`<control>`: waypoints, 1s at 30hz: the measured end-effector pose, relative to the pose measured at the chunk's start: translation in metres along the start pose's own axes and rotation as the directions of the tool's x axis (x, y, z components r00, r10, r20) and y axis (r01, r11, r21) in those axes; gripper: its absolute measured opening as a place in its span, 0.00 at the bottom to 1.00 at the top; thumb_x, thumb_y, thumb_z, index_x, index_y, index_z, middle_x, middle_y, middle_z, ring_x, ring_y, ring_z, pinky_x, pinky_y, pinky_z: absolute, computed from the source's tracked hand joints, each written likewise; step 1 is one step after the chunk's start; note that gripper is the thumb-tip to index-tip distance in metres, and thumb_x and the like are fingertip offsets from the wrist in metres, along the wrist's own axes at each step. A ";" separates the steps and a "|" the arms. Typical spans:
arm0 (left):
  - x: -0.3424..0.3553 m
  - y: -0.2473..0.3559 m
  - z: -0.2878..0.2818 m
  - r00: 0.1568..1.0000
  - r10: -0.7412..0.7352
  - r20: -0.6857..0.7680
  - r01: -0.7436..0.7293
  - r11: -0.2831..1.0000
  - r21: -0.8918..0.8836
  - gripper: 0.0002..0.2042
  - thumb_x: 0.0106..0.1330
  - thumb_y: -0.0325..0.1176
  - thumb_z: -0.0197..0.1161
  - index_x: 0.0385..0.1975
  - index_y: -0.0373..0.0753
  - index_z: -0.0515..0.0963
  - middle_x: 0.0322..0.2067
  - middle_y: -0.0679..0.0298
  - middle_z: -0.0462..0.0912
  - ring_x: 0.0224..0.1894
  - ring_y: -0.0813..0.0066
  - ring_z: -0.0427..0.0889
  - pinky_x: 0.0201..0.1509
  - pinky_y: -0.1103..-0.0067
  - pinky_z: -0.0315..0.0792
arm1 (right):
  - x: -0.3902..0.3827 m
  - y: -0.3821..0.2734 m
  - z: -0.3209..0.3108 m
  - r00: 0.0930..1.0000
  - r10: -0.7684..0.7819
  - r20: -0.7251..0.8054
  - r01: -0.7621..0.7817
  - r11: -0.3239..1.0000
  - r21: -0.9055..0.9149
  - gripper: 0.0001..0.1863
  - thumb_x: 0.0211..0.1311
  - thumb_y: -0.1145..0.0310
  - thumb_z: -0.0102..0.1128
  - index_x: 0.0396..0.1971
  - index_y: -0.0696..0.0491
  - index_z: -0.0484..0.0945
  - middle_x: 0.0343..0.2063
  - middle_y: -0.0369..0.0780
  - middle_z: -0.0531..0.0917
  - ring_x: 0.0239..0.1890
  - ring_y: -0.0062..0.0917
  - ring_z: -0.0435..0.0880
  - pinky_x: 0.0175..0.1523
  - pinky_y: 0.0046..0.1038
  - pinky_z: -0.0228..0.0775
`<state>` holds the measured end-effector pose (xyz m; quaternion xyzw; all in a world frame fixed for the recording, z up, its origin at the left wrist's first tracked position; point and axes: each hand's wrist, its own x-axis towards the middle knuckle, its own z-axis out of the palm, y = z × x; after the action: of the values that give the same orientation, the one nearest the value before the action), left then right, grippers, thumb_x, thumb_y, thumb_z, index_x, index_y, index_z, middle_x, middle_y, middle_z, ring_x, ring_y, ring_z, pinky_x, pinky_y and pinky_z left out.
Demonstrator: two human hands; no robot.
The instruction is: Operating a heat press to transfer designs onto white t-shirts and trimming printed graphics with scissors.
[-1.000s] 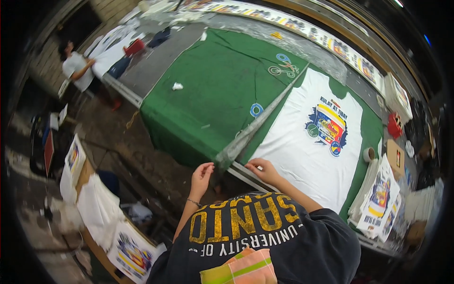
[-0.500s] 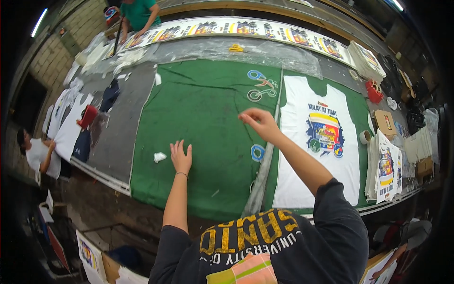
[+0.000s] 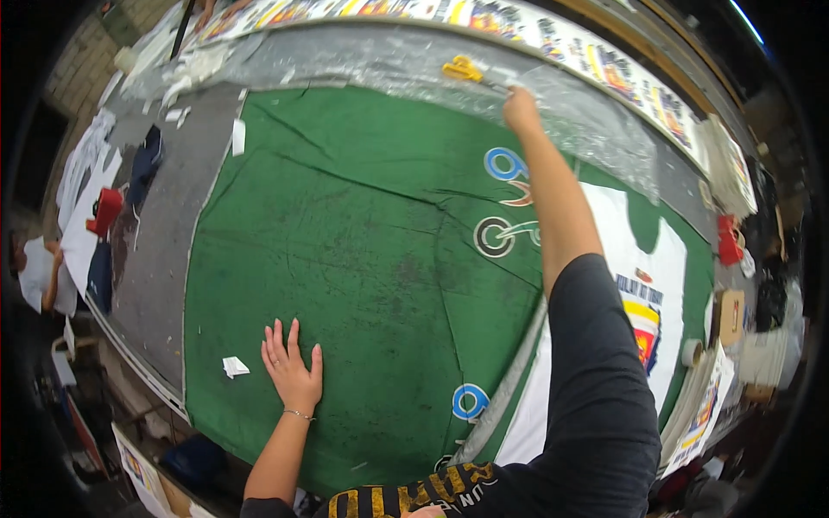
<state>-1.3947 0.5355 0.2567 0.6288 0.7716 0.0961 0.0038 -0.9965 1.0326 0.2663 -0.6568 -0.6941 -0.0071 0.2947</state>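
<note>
Right hand is closed by the yellow scissors at 12 o'clock, probably light and rigid, best grabbed by the handles, while the left hand lies open on the green cloth.

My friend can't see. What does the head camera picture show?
A person leans over a green table cover, right hand stretched far toward yellow scissors, left hand flat on the cover. A white printed shirt lies to the right.

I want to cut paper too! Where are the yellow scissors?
In the head view, the yellow scissors lie at the far edge of the table, on the clear plastic sheet beyond the green cloth, just left of the right hand.
</note>
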 end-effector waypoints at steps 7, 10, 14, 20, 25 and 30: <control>0.009 0.000 0.011 0.998 -0.025 0.064 0.026 0.999 -0.021 0.27 0.62 0.44 0.53 0.61 0.41 0.62 0.64 0.53 0.55 0.68 0.54 0.48 0.69 0.59 0.42 | 0.039 0.038 0.070 0.999 -0.021 0.031 0.027 0.974 -0.225 0.21 0.56 0.73 0.45 0.52 0.52 0.71 0.52 0.47 0.73 0.58 0.43 0.68 0.61 0.40 0.60; 0.010 -0.001 0.012 0.997 -0.028 0.066 0.029 0.999 -0.016 0.28 0.62 0.43 0.53 0.62 0.42 0.62 0.65 0.53 0.55 0.68 0.54 0.48 0.69 0.59 0.42 | 0.029 0.012 0.050 0.990 0.087 0.109 -0.050 0.950 -0.307 0.20 0.57 0.70 0.46 0.50 0.48 0.74 0.52 0.43 0.74 0.58 0.39 0.68 0.61 0.41 0.58; 0.011 -0.002 0.014 0.999 -0.015 0.051 0.017 0.999 -0.034 0.27 0.62 0.43 0.53 0.61 0.42 0.62 0.64 0.53 0.55 0.68 0.54 0.49 0.69 0.59 0.42 | 0.023 -0.002 0.018 0.994 0.047 0.094 -0.004 0.915 -0.404 0.13 0.57 0.65 0.52 0.41 0.44 0.80 0.44 0.39 0.78 0.53 0.32 0.72 0.56 0.41 0.59; 0.005 -0.001 0.008 1.000 -0.003 -0.009 0.003 0.999 -0.049 0.27 0.63 0.46 0.54 0.61 0.44 0.63 0.64 0.55 0.57 0.68 0.56 0.50 0.69 0.60 0.43 | -0.001 -0.034 -0.045 0.915 -0.400 -0.052 0.370 0.883 -0.290 0.10 0.55 0.68 0.56 0.37 0.46 0.81 0.36 0.37 0.80 0.46 0.30 0.76 0.54 0.38 0.64; -0.007 -0.006 0.007 0.996 0.034 -0.084 -0.045 0.989 -0.138 0.27 0.62 0.49 0.55 0.60 0.45 0.65 0.62 0.55 0.59 0.66 0.54 0.54 0.67 0.61 0.47 | -0.097 -0.130 -0.128 0.447 -0.888 -0.107 0.893 0.449 0.005 0.09 0.50 0.74 0.56 0.33 0.50 0.79 0.33 0.36 0.78 0.44 0.31 0.77 0.64 0.39 0.61; -0.015 -0.039 -0.007 0.990 -0.076 0.118 0.128 0.830 -0.542 0.21 0.67 0.44 0.51 0.58 0.46 0.67 0.53 0.55 0.71 0.57 0.61 0.68 0.61 0.69 0.61 | -0.263 -0.263 -0.193 -0.098 -0.995 0.034 0.931 -0.080 0.357 0.12 0.44 0.72 0.55 0.32 0.52 0.78 0.32 0.38 0.75 0.47 0.31 0.76 0.67 0.39 0.60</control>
<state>-1.4301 0.5129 0.2556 0.5630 0.7432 0.2839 0.2240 -1.1693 0.6814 0.4148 0.1005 -0.9807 -0.0473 0.1609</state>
